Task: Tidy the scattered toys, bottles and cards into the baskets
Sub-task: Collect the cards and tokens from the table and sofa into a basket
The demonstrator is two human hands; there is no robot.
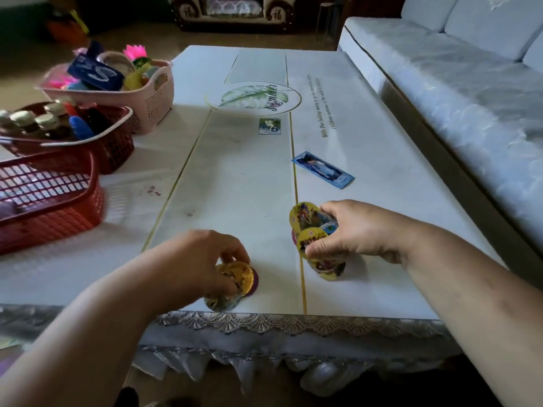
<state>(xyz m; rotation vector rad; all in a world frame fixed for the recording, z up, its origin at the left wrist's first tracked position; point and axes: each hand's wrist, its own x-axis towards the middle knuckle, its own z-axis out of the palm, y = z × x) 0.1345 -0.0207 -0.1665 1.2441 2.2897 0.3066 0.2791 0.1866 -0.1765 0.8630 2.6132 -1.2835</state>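
As its fingertips curled down over a small stack of gold round cards (236,279), the left hand (202,259) pinched them between thumb and fingers near the front edge of the table (235,186). The discs looked glossy and thin, with a purple rim showing behind the top one, and the lowest of them touched the tabletop. The wrist bent downward, and the bare forearm ran back to the lower left.

Across from it the right hand (361,230) gripped a loose fan of yellow round cards (307,221), thumb pressed on the front one and fingers bunched over the top. The cards stood on edge and printed with bright figures. One more yellow disc sat just below the thumb; whether it rested on the table could not be told. The right forearm stretched back to the lower right.

Farther out on the smooth white tabletop, a long blue card (323,170) lay flat, and a small square card (269,126) lay well beyond it. At the left stood three perforated plastic baskets: a pink basket (152,104) heaped with toys, a dark red basket (117,145) holding capped bottles (47,121), and a nearer red basket (58,218). Scalloped lace trim (293,321) hung along the table's front edge, and a pale quilted sofa (470,83) stood beside the table on the right.
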